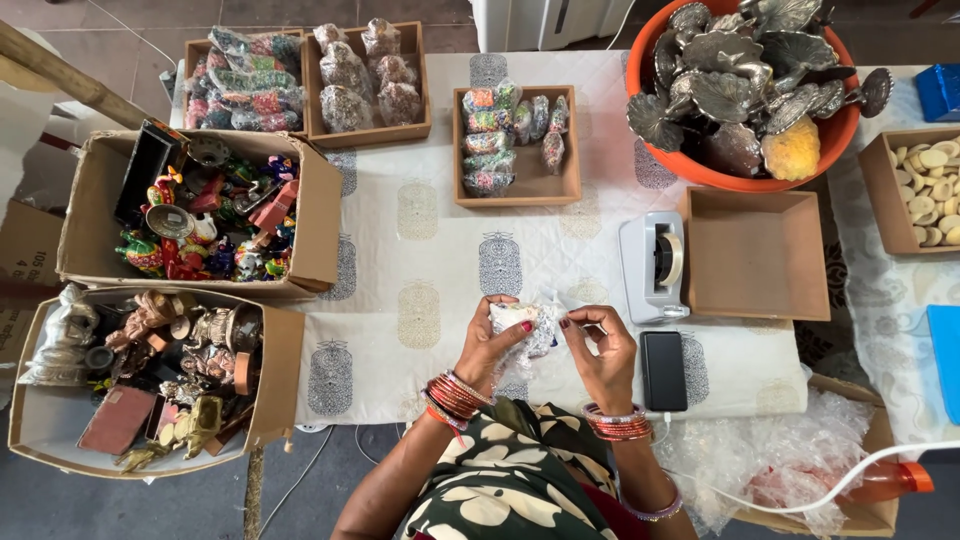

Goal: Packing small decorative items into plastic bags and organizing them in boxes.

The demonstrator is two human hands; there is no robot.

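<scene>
Between the fingertips of both hands sits a small bubble-wrapped bundle point(527, 325), upright; left hand point(490, 345) clamps its left side, right hand point(603, 350) pinches the wrap's right edge, equally near.

- White tablecloth point(440, 250) with grey block-printed motifs
- Orange tub point(700, 170) at one o'clock, silver leaf-shaped pieces point(725, 95) inside
- Black phone point(663, 371)
- Red-orange bangles point(455, 397)

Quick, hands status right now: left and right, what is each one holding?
Left hand: closed on the small bubble-wrapped item.
Right hand: fingers pinching the same bubble-wrapped item from its other side.
</scene>
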